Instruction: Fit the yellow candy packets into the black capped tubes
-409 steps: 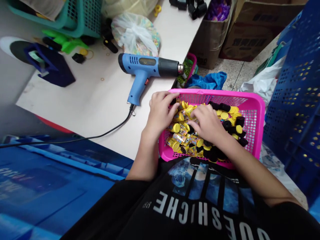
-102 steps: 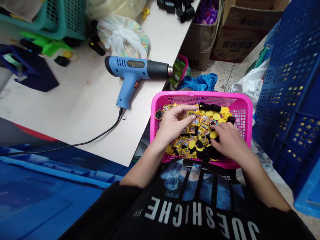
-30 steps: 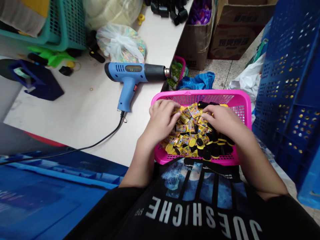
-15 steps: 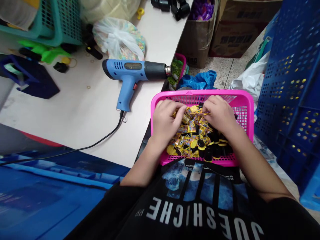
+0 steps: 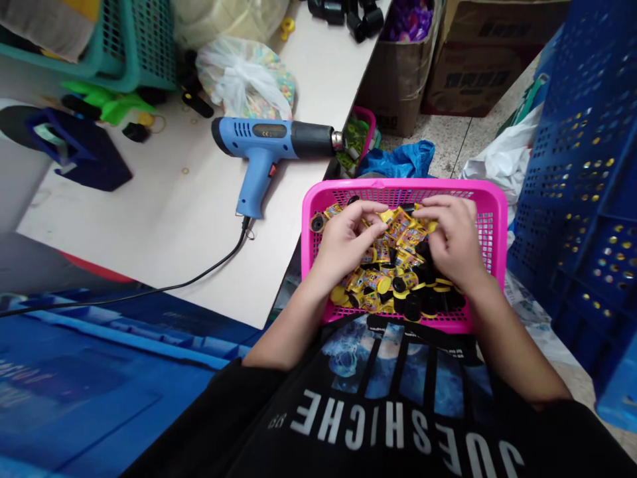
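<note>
Beside a white workbench [image 5: 149, 229], left hand [image 5: 348, 242] and right hand [image 5: 450, 239] curl over yellow wrapped capsules [image 5: 385, 265] in a hot-pink plastic mesh basket [image 5: 398, 184], can't tell if they're gripping any.

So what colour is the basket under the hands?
The basket is bright pink with a mesh pattern, clearest in the head view.

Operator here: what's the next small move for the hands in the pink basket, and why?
Probably the left hand should pick up the black-ended piece by the left wall of the pink mesh basket. It lies apart from the labelled yellow-and-black pile, close to that hand.
</note>
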`<state>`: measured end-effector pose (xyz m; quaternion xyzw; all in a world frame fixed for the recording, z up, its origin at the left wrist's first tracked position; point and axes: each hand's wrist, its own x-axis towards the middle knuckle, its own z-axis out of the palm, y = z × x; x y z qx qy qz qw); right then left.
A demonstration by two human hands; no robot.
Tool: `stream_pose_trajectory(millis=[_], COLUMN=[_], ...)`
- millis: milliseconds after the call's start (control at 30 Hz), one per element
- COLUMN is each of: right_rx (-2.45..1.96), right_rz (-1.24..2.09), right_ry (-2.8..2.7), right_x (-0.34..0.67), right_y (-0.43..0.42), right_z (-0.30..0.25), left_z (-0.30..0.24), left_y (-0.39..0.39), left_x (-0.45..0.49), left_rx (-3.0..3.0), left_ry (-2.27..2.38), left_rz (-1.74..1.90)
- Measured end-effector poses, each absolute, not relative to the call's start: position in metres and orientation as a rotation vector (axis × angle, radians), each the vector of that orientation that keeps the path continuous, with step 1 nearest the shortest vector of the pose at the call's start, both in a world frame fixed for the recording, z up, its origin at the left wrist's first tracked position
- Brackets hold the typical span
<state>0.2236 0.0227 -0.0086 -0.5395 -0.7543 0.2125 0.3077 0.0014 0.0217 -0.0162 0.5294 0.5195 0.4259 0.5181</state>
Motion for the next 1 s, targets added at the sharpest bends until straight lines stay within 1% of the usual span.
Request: stream_pose_trajectory(millis=[67,200,267,400,500,567,633,733,800,900,1000], right_rx=[-1.415,-1.179,-1.116,-1.122,-1.146,-1.215,-1.327,-1.56,-1.719,-1.943,-2.03], right_rz=[0.733,1.363,1.461,1.348,1.273,1.2,1.1,0.84,0.667,0.509,0.374], right_ry=[-1.748,-1.535,-1.44,-1.328,-1.356,-1.418,-1.577,-1.954,-2.163,-2.401,-2.576], right_x=[0.228,0.227,0.222,0.21,0.206,0.209,0.214,0.225,0.232,0.24,0.239], right_y=[0.024,0.032,0.036,0.036,0.031,0.031,0.032,0.034,0.03,0.015,-0.002], right_z=[-0.006,-0.003,-0.003,-0.002,-0.004,-0.009,-0.014,-0.016,-0.013,-0.01,-0.016], left_z=[-0.014,-0.008,-0.006,-0.003,-0.004,-0.007,-0.012,-0.018,-0.019,-0.017,-0.015], left_y=[0.022,0.023,0.023,0.019,0.018,0.019,0.022,0.026,0.027,0.025,0.024], left_x=[0.0,0.002,0.007,0.02,0.024,0.021,0.016,0.01,0.008,0.008,0.009], left_rx=[1.328,1.377,1.346,1.141,1.012,1.025,1.058,1.001,0.942,0.93,0.952], left_ry=[1.186,1.051,1.032,1.049,1.143,1.221,1.255,1.242,1.222,1.195,1.181], left_rz=[1.012,1.017,1.063,1.089,1.066,1.104,1.181,1.229,1.207,1.149,1.101])
